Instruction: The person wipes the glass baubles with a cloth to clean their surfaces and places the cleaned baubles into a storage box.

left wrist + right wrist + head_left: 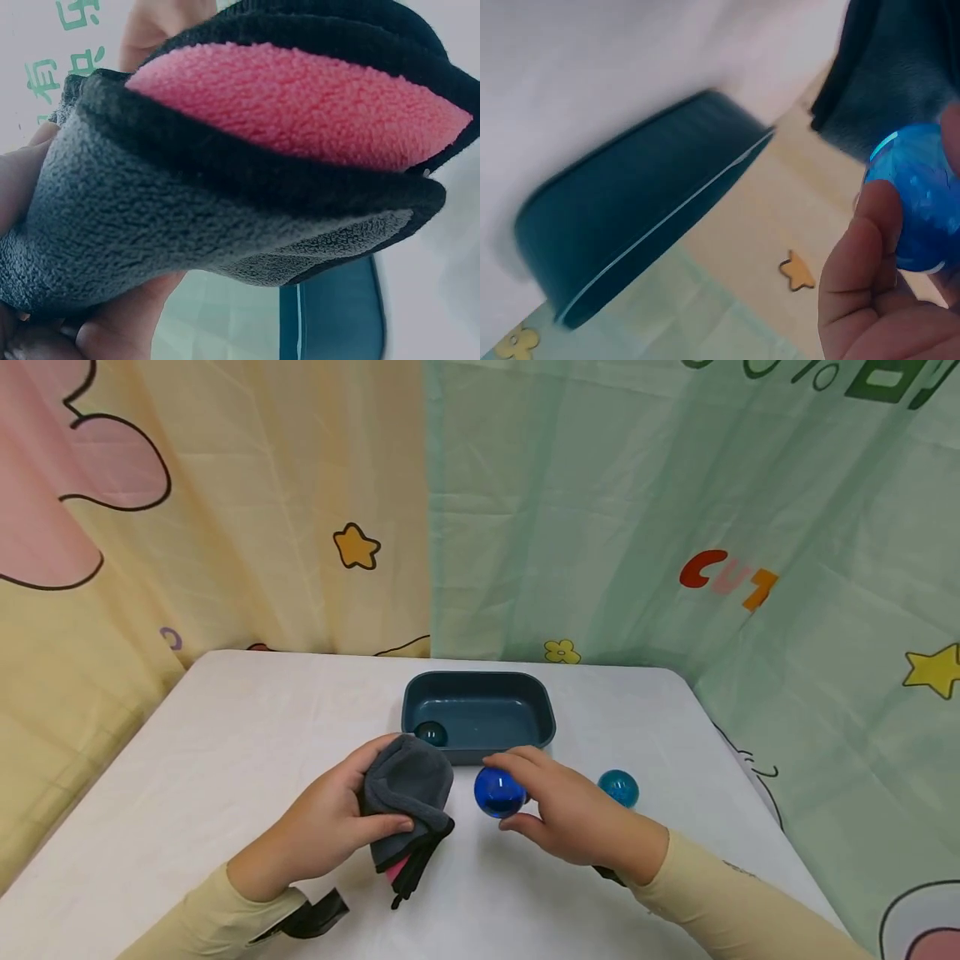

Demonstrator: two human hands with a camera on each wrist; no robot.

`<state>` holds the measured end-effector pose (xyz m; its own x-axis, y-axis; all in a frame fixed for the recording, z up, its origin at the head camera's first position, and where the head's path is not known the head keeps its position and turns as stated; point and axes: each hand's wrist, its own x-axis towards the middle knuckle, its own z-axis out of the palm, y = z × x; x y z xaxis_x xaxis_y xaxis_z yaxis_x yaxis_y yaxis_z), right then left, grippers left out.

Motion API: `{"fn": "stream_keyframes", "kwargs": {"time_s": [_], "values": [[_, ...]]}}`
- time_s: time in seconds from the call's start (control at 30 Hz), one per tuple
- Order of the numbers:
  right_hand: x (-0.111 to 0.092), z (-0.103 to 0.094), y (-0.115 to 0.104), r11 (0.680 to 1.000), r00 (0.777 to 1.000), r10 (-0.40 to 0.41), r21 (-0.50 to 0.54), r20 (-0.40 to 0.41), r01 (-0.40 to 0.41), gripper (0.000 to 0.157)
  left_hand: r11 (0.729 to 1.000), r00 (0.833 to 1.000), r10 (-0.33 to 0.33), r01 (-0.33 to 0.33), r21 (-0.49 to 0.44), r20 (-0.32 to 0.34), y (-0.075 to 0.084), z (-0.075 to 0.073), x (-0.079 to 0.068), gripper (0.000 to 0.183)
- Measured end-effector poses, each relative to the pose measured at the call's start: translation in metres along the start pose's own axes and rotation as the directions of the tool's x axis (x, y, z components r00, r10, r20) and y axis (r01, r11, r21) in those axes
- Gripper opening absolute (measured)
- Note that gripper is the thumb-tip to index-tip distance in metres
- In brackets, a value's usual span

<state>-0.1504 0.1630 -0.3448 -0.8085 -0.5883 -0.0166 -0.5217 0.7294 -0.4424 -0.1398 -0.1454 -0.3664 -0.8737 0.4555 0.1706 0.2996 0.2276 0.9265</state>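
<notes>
A folded cloth (408,781), grey outside with black edging and a pink inner side (315,109), is gripped by my left hand (330,818), thumb in front. My right hand (566,810) pinches a clear blue ball (498,792) between thumb and fingers, just right of the cloth and apart from it in the head view. In the right wrist view the blue ball (915,199) shows bubbles or glints within. Behind both hands stands a dark teal rectangular tray (487,758), with a dark green ball (431,733) in its near left corner.
A teal clear ball (618,787) lies on the white table (247,760), behind my right wrist. Printed curtains, yellow (262,485) and green (570,485), hang past the table's far edge. A black strap (318,917) hangs at my left wrist.
</notes>
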Motion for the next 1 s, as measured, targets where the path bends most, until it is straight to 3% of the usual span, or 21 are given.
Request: {"fn": "stream_keyframes", "kwargs": {"time_s": [0.23,0.37,0.57,0.87,1.0], "values": [[0.005,0.011,-0.025,0.99,0.993,-0.104,0.089,-0.06,0.109,0.07,0.999,0.998,0.018,-0.016,-0.048,0.059,0.001,0.007,0.002,0.083],[0.009,0.016,-0.032,0.981,0.982,-0.172,0.08,-0.073,0.177,0.069,0.998,0.994,0.056,-0.051,-0.049,0.099,0.0,0.009,0.002,0.083],[0.011,0.022,-0.037,0.974,0.973,-0.205,0.076,-0.11,0.214,0.069,0.995,0.983,0.096,-0.092,-0.031,0.155,-0.003,0.013,0.003,0.087],[0.007,0.026,-0.034,0.956,0.94,-0.285,0.021,-0.188,0.294,0.065,0.991,0.983,0.127,-0.132,0.028,0.131,-0.006,0.02,0.004,0.096],[0.006,0.026,-0.033,0.956,0.94,-0.279,0.04,-0.195,0.292,0.066,0.988,0.983,0.139,-0.146,0.054,0.116,-0.005,0.02,0.003,0.096]]}}
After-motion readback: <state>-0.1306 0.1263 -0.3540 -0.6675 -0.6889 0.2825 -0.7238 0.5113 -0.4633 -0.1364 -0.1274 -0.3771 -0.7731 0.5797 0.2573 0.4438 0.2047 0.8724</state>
